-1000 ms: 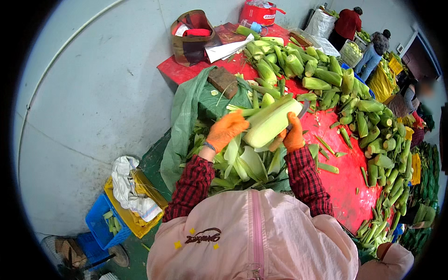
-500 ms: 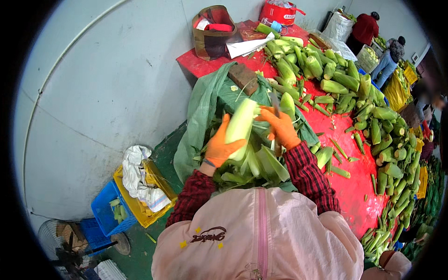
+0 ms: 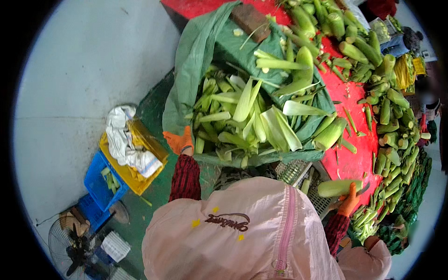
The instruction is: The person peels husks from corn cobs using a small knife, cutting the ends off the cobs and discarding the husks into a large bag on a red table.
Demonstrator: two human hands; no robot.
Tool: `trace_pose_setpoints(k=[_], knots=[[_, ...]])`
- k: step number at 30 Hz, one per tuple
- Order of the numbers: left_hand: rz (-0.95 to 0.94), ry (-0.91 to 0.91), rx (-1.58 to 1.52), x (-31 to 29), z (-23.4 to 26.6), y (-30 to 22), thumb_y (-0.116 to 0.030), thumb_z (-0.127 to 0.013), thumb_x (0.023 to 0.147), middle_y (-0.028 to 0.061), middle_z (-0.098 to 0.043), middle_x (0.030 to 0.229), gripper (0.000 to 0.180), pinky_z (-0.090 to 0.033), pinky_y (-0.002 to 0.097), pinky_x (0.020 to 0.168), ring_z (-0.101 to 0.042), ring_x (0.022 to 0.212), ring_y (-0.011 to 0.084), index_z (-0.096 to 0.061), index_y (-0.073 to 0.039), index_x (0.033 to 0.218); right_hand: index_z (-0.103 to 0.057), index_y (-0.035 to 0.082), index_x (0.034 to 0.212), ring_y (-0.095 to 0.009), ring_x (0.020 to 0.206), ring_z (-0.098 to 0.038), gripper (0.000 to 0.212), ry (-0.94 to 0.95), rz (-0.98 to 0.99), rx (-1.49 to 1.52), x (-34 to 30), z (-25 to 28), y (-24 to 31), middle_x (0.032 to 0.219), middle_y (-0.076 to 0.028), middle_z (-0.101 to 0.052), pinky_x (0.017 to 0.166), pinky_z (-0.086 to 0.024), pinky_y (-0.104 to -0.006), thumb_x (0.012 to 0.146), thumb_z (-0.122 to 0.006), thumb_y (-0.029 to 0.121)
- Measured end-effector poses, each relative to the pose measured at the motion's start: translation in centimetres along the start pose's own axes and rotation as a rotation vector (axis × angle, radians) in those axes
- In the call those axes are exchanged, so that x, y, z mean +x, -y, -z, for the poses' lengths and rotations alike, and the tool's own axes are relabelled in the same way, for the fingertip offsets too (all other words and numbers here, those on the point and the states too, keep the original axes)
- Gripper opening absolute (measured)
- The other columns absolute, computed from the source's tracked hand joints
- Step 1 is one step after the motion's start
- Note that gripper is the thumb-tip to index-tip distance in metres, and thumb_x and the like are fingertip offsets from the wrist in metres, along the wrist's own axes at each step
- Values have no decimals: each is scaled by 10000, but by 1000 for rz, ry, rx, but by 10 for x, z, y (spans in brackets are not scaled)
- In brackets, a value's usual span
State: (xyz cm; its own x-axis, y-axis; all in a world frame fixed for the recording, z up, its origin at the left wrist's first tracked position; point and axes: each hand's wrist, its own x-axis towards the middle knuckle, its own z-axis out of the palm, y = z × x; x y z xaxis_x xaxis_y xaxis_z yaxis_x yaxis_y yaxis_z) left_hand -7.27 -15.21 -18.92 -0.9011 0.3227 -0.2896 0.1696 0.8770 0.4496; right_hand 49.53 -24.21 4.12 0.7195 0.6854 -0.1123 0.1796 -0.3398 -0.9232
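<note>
My left hand (image 3: pixel 180 141), in an orange glove, has its fingers spread with nothing in them, beside the near left edge of a green sack (image 3: pixel 186 93). Pale husk leaves (image 3: pixel 245 105) and green trimmings fill the sack. Out to the right, my right hand (image 3: pixel 348 201), also gloved in orange, grips a peeled ear of corn (image 3: pixel 333 188) together with a knife (image 3: pixel 363 188); only part of its dark blade shows. Beneath that ear and to its left stands a grey slatted crate (image 3: pixel 322 204) with pale ears inside, partly hidden by my jacket.
Unpeeled corn (image 3: pixel 392 154) is heaped along the red table (image 3: pixel 343 158). A brick (image 3: pixel 251 22) weighs down the sack's far side. On the floor at left are a yellow crate (image 3: pixel 161 161), a blue crate (image 3: pixel 93 179) and a fan (image 3: pixel 74 247). Other people stand at the far right.
My hands have parted: the right has carried the ear and knife down to the right, over the crate. The left has released the ear and dropped to the sack's edge. The view has shifted.
</note>
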Motion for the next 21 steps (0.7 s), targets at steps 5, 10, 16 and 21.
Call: trace_pose_setpoints(k=[5,10,16,21], knots=[[418,-22,425,34,-61,68,-570,-779,672,165,-264,1525,1189,-353,478,1085,-356,1362,340,-119,-81,1532,-649,42,908,-126,374,-431,388,-156,-275,-138,18,56,-130,644,-34,-603,359,-328,-281,806,-764,397],[-261,290,518,71,-65,207,-448,-782,656,166,-458,1336,899,-431,490,947,-445,1215,356,-376,-48,1351,-633,9,1013,-196,371,-462,551,-329,-654,-431,33,65,-192,724,-89,-650,350,-371,-347,790,-725,505],[-1053,32,404,189,-11,305,-194,-581,882,173,-655,979,290,-513,377,688,-645,866,287,-624,-33,1120,-624,33,1102,-152,364,-416,446,65,-547,-93,23,-8,-111,883,-152,-728,376,-368,-303,918,-543,431],[95,230,-115,187,27,306,-274,-670,844,164,-661,961,320,-517,404,708,-636,837,307,-650,-52,1073,-662,40,1123,-80,420,-362,424,511,-507,251,-24,-102,-12,862,-135,-709,392,-322,-209,911,-484,362]])
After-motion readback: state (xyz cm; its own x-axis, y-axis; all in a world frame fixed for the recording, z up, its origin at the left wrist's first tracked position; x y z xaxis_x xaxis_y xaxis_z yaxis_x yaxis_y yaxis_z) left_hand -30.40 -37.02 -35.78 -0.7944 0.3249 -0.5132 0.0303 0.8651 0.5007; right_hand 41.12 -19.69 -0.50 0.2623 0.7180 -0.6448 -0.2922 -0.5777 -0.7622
